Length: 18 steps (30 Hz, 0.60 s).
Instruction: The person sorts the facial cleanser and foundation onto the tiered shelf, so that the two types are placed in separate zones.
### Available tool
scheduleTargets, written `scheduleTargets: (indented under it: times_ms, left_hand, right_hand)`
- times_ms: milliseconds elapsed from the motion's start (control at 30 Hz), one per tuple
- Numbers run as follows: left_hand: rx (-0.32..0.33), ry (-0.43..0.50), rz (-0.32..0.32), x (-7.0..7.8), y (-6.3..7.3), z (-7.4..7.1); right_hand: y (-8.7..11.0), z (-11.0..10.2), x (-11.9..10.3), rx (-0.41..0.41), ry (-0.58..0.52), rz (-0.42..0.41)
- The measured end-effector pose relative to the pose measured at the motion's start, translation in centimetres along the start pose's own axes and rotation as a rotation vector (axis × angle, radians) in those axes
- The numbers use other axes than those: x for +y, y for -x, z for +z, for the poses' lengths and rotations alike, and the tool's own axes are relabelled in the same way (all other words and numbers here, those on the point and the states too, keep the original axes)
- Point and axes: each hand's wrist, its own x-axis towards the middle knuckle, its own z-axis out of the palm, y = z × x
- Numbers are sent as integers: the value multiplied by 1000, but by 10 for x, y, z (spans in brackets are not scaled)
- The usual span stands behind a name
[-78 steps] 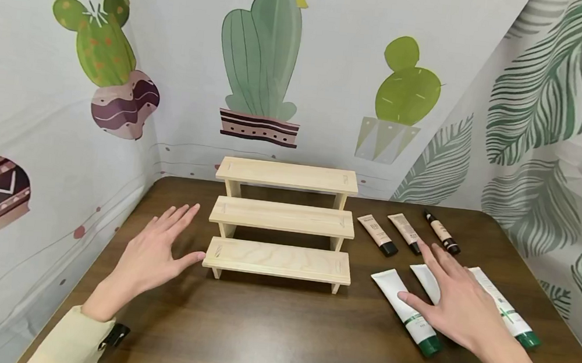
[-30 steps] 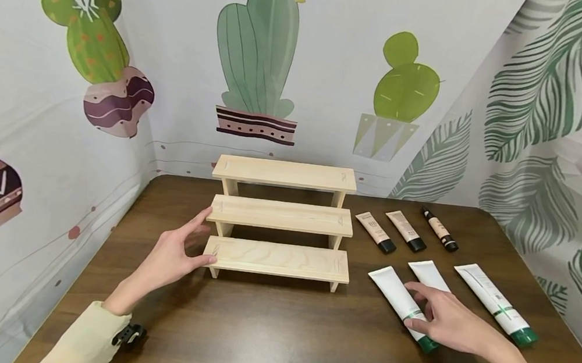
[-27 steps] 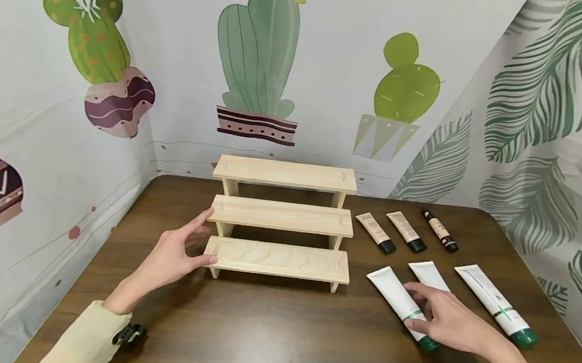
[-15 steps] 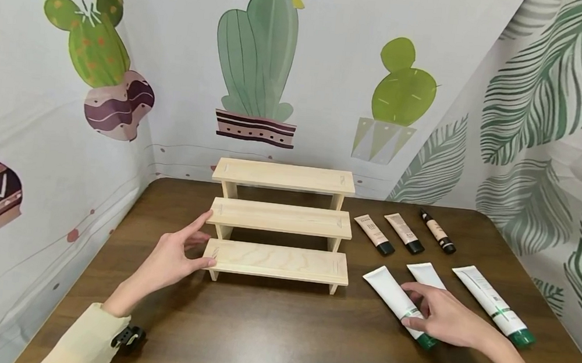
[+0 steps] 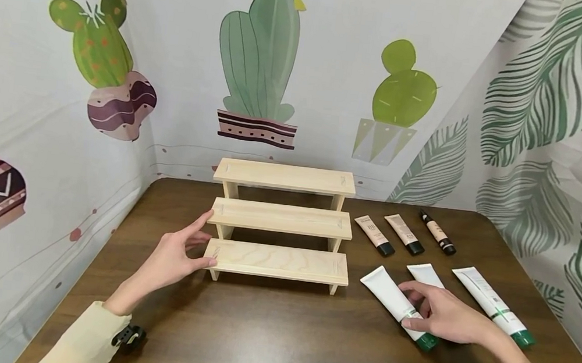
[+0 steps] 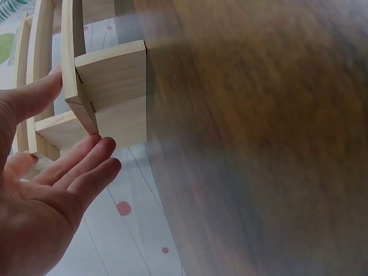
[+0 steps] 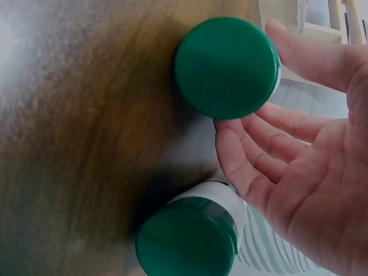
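A three-tier pale wooden display riser (image 5: 281, 218) stands on the brown table. At its left end is my left hand (image 5: 167, 260), thumb on the bottom shelf's front corner and index fingertip at the middle shelf's edge; the wrist view shows its other fingers (image 6: 95, 172) extended at the shelf's end. My right hand (image 5: 448, 316) pinches a white squeeze tube (image 5: 388, 293) near its green cap (image 7: 227, 68), thumb on one side and fingers on the other. Behind that hand a second white tube (image 5: 425, 273) is partly covered. A third white tube (image 5: 492, 303) lies farther right.
Behind the white tubes lie two small beige tubes, a BB cream tube (image 5: 374, 235) and another beige tube (image 5: 404, 233), with a slim dark-tipped tube (image 5: 437, 232) at their right. A cactus-print cloth (image 5: 331, 92) hangs close behind the table (image 5: 265, 342).
My left hand came in from the left to touch the riser. My right hand lowered onto the nearest white tube and gripped it; the tube's white end has swung slightly left.
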Motion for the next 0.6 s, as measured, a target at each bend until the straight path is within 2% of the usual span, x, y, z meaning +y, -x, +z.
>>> scheduleTargets:
  times_ms: [267,600]
  left_hand:
    - [-4,-7,-12,-1,0,0]
    - [-8,11,-22,-1,1,1]
  right_hand:
    - [-1,-6,1,-56,-90,5]
    - [-6,-9,-5,-104,-70,25]
